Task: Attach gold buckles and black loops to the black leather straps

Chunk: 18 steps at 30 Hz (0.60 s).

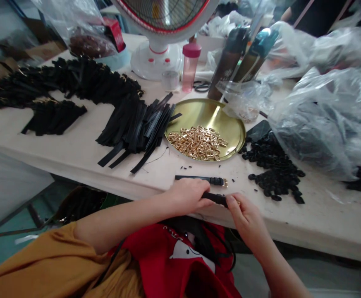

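The black strap (pixel 216 198) runs crosswise from the left hand (pixel 194 195) to the right hand (pixel 245 212) (dipping slightly rightward), each grip pinched on it.

A thin, flat black strap (pixel 216 199) is held between the left hand (pixel 191 194) and the right hand (pixel 245 213). Only its middle shows, because fingers hide the rest. It looks straight and slants a little, lower on the right. A tiny bit of shiny gold (pixel 238 203) peeks out by the right fingers.
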Motion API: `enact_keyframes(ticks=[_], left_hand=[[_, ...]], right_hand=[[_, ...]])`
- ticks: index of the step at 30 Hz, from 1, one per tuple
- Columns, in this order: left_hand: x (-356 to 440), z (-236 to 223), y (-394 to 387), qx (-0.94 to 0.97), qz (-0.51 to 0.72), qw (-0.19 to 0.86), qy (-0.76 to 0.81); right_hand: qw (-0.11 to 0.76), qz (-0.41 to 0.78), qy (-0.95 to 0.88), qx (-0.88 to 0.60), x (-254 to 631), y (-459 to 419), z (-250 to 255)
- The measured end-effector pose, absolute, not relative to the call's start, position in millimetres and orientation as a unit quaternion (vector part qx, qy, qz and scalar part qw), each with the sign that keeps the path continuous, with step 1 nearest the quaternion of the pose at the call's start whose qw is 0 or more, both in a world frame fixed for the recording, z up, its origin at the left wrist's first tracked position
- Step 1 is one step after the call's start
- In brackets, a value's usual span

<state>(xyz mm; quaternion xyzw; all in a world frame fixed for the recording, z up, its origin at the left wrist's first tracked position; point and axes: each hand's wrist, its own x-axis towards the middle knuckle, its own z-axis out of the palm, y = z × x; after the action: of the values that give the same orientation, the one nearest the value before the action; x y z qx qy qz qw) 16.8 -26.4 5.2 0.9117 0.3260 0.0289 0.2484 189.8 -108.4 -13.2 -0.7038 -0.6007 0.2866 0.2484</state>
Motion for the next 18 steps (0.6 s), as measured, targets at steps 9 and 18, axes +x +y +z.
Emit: enact_keyframes(ticks=[9, 18], left_hand=[[2, -28, -9, 0.922, 0.119, 0.083, 0.358], [-28, -12, 22, 0.902, 0.152, 0.094, 0.394]], right_hand=[[0.211, -0.015, -0.677, -0.705, 222, -88, -50], [0.224, -0.115, -0.751, -0.61, 221, -64, -72]])
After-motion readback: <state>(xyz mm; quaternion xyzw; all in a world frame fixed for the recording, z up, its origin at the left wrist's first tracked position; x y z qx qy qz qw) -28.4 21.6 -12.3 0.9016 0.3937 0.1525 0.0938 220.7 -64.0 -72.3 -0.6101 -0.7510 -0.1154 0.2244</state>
